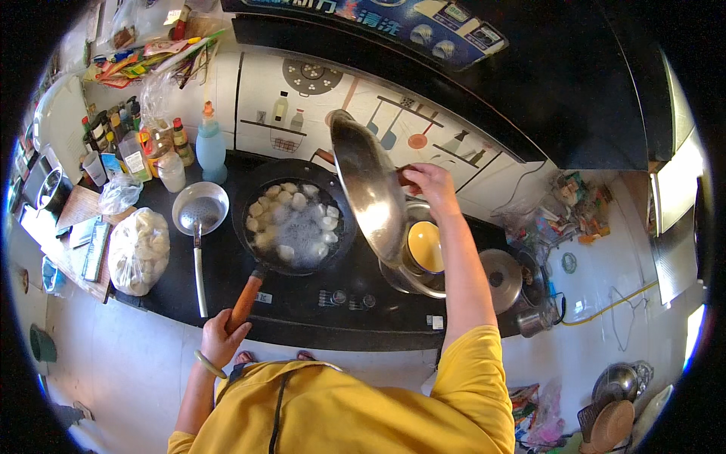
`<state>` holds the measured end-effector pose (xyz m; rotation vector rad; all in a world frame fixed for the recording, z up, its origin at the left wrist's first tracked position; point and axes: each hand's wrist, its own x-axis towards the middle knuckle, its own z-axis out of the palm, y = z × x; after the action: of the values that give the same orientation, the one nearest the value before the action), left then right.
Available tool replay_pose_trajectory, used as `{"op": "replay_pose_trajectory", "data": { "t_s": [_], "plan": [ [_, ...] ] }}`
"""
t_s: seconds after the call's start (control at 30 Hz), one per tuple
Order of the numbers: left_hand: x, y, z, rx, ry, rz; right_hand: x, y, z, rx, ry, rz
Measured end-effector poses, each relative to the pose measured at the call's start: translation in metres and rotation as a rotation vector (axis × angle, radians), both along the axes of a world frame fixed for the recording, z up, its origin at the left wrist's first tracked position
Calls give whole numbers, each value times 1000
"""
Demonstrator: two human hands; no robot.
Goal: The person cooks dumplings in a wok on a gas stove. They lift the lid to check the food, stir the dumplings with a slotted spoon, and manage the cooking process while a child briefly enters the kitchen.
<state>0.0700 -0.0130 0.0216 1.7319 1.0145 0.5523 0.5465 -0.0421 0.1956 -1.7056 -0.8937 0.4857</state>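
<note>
My left hand (226, 335) grips the orange-brown handle (245, 303) of a black wok (345, 224) on the stove. Pale chunks of food (299, 200) ring the inside of the wok, around bubbling, whitish liquid (298, 227). With my right hand (428, 184) I hold a domed metal lid (368, 193) by its knob. The lid is tilted nearly on edge, raised at the wok's right side, and its knob is partly hidden by my fingers. Below my right forearm is a metal pot (417, 288) with a yellow bowl (425, 244) in it.
A perforated metal strainer (200, 208) lies left of the wok, beside a clear plastic bag of pale pieces (139, 249). Behind stand a blue bottle (211, 150) and several condiment bottles. To the right is a round metal lid (500, 281). A dark range hood (397, 96) overhangs the stove.
</note>
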Motion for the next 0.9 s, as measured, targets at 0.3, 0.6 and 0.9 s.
{"op": "replay_pose_trajectory", "data": {
  "t_s": [0.3, 0.6, 0.9],
  "plan": [
    [-1, 1, -5, 54, 40, -10, 82, -84, -12, -328, -536, -257],
    [2, 0, 9, 16, 59, -16, 102, -132, -60, -529, -618, -349],
    [-1, -1, 1, 81, 74, 1, 118, -142, -95, -482, -877, -358]
  ]
}}
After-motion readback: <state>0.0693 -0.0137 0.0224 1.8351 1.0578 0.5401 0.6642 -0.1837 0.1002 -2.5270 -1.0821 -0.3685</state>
